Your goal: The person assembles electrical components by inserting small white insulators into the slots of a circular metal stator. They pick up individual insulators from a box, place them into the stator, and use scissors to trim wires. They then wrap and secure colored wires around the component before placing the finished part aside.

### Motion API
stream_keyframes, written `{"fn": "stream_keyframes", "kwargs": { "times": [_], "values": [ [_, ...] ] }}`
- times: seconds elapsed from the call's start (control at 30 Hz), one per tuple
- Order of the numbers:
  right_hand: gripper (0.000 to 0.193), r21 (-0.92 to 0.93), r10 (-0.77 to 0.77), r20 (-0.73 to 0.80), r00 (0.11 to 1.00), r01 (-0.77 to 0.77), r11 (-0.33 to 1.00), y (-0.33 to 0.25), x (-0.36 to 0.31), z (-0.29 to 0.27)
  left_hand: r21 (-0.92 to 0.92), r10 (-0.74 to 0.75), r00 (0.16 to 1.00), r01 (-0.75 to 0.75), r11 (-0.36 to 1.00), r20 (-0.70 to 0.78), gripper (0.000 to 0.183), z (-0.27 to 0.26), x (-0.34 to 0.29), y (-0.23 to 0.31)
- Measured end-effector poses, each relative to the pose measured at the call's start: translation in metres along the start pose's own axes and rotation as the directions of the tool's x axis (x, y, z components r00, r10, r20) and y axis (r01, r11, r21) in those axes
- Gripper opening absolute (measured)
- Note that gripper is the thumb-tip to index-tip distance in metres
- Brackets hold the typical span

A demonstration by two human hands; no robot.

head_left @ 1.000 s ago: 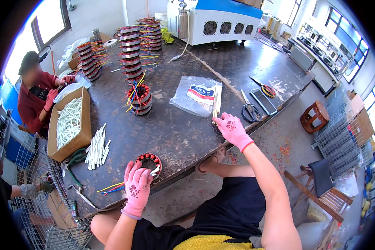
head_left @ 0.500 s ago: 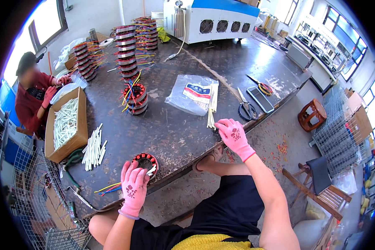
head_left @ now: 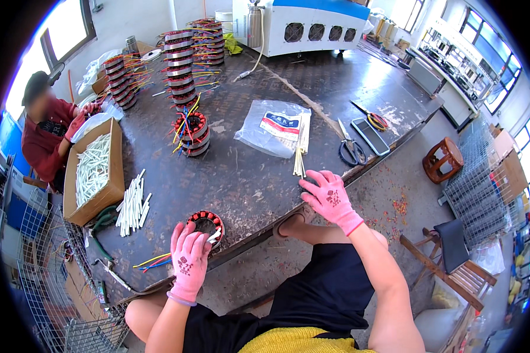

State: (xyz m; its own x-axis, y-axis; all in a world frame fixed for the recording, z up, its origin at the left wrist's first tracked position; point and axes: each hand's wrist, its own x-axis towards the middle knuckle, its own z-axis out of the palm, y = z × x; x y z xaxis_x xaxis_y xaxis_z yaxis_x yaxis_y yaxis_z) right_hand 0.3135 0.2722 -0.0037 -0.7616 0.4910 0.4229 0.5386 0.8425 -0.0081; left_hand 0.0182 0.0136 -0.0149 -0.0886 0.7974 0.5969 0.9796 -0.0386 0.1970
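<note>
My left hand (head_left: 188,262), in a pink glove, grips the near left side of a wound motor stator (head_left: 219,221) at the table's front edge. Red windings line its ring, and a short white piece (head_left: 215,236) shows beside my fingers. Yellow, red and blue wires (head_left: 154,262) run out to the left. Also gloved in pink, my right hand (head_left: 331,200) hovers by the table edge, its fingers apart and nothing visible in them. Just beyond its fingertips lie the ends of thin cream-coloured ties (head_left: 299,165), which stick out of a clear plastic bag (head_left: 256,132).
White sleeves lie in a loose pile (head_left: 133,206) and in a cardboard box (head_left: 119,170). Stacked stators (head_left: 179,65) stand farther back. Scissors (head_left: 350,150), a phone (head_left: 370,136) and a second pair of scissors (head_left: 376,121) lie right. A co-worker (head_left: 50,132) sits at left.
My right hand has drawn back a little from the tie ends, and its fingers have spread. My left hand stays on the stator. The co-worker's hands have shifted.
</note>
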Motion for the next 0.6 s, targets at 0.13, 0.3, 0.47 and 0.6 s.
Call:
{"fn": "stream_keyframes", "kwargs": {
  "times": [0.13,0.3,0.47,0.6],
  "values": [
    [0.049,0.059,-0.036,0.028,0.999,0.034,0.998,-0.004,-0.015,0.005,-0.013,-0.003,1.000,0.003,1.000,0.000,0.031,-0.001,-0.001,0.000],
    [0.061,0.055,-0.029,0.012,0.999,0.029,0.998,-0.001,-0.018,0.009,-0.005,0.000,1.000,0.000,1.000,0.003,0.030,0.002,0.001,0.000],
    [0.048,0.029,-0.113,-0.066,0.991,0.115,0.993,0.001,-0.020,0.020,0.007,-0.005,1.000,0.005,1.000,-0.012,0.030,0.000,0.000,0.002],
    [0.034,0.067,-0.123,-0.162,0.979,0.135,0.989,-0.001,-0.023,0.022,-0.020,-0.011,1.000,0.011,1.000,-0.023,0.030,0.001,0.003,0.002]
  ]
}}
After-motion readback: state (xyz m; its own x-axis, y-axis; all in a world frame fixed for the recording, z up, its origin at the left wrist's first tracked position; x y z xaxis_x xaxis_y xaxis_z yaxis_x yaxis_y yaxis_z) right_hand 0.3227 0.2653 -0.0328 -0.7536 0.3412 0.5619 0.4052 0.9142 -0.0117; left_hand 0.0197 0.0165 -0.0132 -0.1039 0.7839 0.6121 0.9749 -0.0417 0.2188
